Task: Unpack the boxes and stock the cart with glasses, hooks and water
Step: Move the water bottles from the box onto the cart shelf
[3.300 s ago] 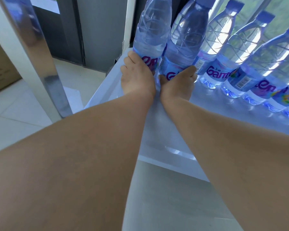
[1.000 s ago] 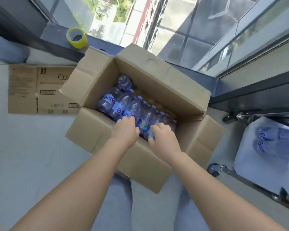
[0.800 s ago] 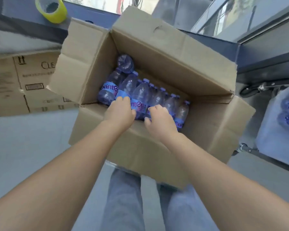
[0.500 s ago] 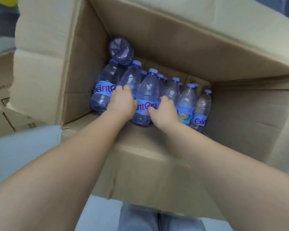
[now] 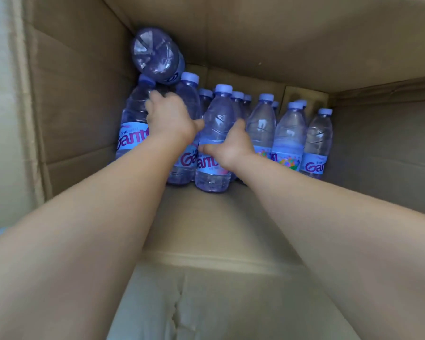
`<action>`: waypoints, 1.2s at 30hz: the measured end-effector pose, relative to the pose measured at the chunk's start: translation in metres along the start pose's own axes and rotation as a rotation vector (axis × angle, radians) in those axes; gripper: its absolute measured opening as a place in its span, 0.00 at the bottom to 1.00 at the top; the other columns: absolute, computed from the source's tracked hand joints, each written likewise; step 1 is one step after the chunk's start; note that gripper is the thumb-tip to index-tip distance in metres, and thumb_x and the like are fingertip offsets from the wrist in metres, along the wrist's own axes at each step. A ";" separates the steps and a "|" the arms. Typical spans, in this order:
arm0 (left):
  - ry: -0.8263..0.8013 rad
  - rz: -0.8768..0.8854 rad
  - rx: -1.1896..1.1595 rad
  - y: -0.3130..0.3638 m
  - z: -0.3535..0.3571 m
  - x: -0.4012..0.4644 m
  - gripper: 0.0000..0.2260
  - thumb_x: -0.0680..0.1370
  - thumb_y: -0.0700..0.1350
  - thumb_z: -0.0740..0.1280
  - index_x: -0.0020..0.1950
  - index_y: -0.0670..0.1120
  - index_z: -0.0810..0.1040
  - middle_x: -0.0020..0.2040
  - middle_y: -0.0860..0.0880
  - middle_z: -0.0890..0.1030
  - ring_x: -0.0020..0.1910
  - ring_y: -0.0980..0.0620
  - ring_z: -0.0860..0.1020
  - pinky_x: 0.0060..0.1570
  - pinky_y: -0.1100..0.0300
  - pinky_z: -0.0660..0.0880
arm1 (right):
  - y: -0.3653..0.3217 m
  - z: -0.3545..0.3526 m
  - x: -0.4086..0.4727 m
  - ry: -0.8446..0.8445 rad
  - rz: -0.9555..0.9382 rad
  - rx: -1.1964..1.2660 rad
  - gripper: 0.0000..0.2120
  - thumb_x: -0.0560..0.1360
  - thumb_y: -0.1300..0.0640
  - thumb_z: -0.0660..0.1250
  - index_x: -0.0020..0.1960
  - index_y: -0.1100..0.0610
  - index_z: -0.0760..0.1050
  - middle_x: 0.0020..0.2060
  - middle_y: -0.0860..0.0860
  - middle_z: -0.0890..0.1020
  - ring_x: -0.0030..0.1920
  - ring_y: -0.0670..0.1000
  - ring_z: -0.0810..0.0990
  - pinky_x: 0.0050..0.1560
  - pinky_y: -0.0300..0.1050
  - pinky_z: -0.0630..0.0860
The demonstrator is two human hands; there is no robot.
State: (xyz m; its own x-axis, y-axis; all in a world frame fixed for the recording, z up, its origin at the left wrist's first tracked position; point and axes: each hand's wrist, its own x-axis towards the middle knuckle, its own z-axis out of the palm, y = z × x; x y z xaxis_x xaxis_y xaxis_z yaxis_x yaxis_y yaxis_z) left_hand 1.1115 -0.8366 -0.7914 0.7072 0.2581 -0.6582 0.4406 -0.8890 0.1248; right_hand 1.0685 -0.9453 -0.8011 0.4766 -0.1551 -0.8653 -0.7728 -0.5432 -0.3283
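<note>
Both hands reached into the box [image 5: 292,38]. Right hand [image 5: 230,148] gripped a front bottle [image 5: 215,133] at its label; left hand [image 5: 168,117] curled over a bottle to its left, grip unclear. More bottles [image 5: 290,133] stood upright at the box's far left, one bottle [image 5: 155,54] lying tipped on top.

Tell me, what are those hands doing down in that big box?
A person is reaching into a cardboard box that holds water bottles. The left hand is on one upright bottle, and the right hand wraps around the bottle next to it. Most of the other bottles stand upright; one tipped bottle lies on top in the far corner. Nothing has been lifted out yet.
</note>
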 end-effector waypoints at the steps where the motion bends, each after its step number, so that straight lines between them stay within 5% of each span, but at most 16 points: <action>1: 0.001 0.008 0.002 0.000 -0.002 -0.004 0.34 0.70 0.54 0.73 0.67 0.37 0.65 0.67 0.39 0.63 0.68 0.40 0.63 0.65 0.51 0.63 | 0.001 -0.002 -0.003 0.008 -0.002 -0.010 0.40 0.67 0.51 0.76 0.68 0.59 0.56 0.65 0.57 0.69 0.60 0.58 0.74 0.47 0.43 0.70; 8: 0.018 0.135 -0.023 0.003 0.003 -0.046 0.31 0.72 0.47 0.72 0.67 0.38 0.60 0.65 0.38 0.66 0.62 0.38 0.69 0.56 0.50 0.68 | 0.008 -0.023 -0.037 0.161 -0.047 -0.124 0.35 0.65 0.52 0.75 0.64 0.59 0.61 0.62 0.55 0.66 0.59 0.59 0.73 0.52 0.49 0.73; 12: 0.010 0.185 -0.046 0.004 -0.015 -0.064 0.35 0.72 0.47 0.72 0.71 0.38 0.57 0.64 0.38 0.66 0.62 0.37 0.68 0.58 0.49 0.65 | 0.011 -0.046 -0.063 0.194 -0.181 -0.181 0.36 0.63 0.53 0.76 0.65 0.56 0.61 0.61 0.53 0.66 0.59 0.58 0.72 0.50 0.48 0.71; 19: 0.064 0.175 -0.303 0.027 -0.078 -0.150 0.35 0.65 0.49 0.76 0.67 0.46 0.64 0.55 0.46 0.65 0.57 0.43 0.70 0.52 0.54 0.67 | 0.017 -0.099 -0.159 0.277 -0.282 -0.050 0.37 0.62 0.56 0.76 0.65 0.55 0.63 0.59 0.51 0.68 0.60 0.55 0.71 0.57 0.52 0.72; 24: 0.034 0.244 -0.453 0.052 -0.122 -0.226 0.37 0.62 0.45 0.78 0.66 0.49 0.64 0.55 0.50 0.66 0.53 0.51 0.70 0.50 0.60 0.67 | 0.020 -0.143 -0.230 0.365 -0.252 -0.007 0.37 0.61 0.53 0.76 0.65 0.54 0.64 0.55 0.48 0.67 0.58 0.51 0.72 0.48 0.43 0.71; 29: -0.010 0.353 -0.403 0.086 -0.148 -0.301 0.30 0.62 0.46 0.77 0.59 0.50 0.66 0.51 0.52 0.65 0.48 0.52 0.70 0.45 0.59 0.67 | 0.049 -0.184 -0.306 0.481 -0.280 0.121 0.32 0.61 0.56 0.77 0.61 0.56 0.66 0.51 0.47 0.65 0.54 0.51 0.73 0.51 0.46 0.73; 36: -0.091 0.522 -0.358 0.143 -0.127 -0.403 0.29 0.61 0.48 0.77 0.56 0.51 0.66 0.52 0.54 0.67 0.53 0.52 0.72 0.48 0.56 0.71 | 0.144 -0.227 -0.379 0.691 -0.270 0.259 0.24 0.56 0.54 0.75 0.48 0.56 0.69 0.40 0.40 0.66 0.46 0.50 0.70 0.42 0.43 0.71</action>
State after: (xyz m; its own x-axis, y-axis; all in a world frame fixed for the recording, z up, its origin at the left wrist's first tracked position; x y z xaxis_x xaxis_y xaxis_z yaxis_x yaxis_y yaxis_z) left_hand 0.9597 -1.0196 -0.4142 0.8359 -0.2220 -0.5019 0.2193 -0.7033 0.6763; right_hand 0.8723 -1.1523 -0.4345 0.7487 -0.5695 -0.3393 -0.6258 -0.4385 -0.6450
